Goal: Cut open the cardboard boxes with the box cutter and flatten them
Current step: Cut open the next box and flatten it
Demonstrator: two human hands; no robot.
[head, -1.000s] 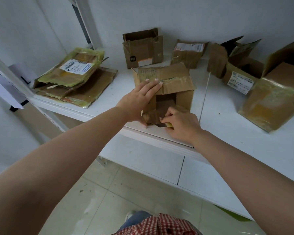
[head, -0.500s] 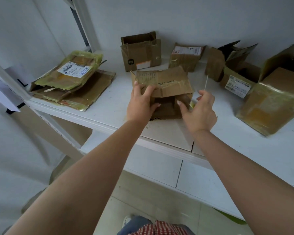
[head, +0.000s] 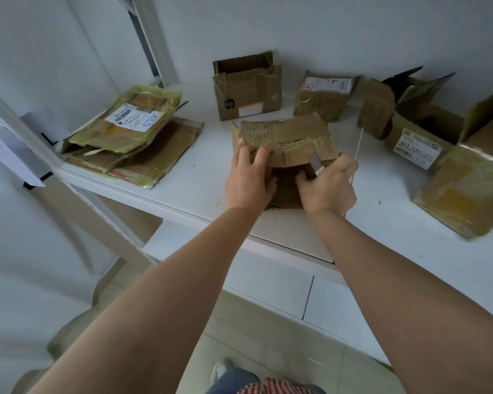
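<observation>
A small, worn cardboard box (head: 293, 137) with brown tape stands on the white shelf (head: 188, 180), its open side facing me and its top flap bent forward. My left hand (head: 248, 180) grips the box's left front edge, fingers on the flap. My right hand (head: 328, 186) is curled at the box's right front corner, thumb inside the opening. A pale yellow tip of the box cutter (head: 319, 170) sticks out between its fingers.
A pile of flattened boxes (head: 131, 137) lies at the shelf's left end. Upright boxes stand along the back wall (head: 246, 89) (head: 323, 95), with opened boxes at the right (head: 396, 100) (head: 473, 177). A shelf post (head: 151, 38) rises at back left.
The box has been pushed further back on the shelf and turned. My left hand shifted from its top to its left edge. My right hand opened, then closed at the right corner.
</observation>
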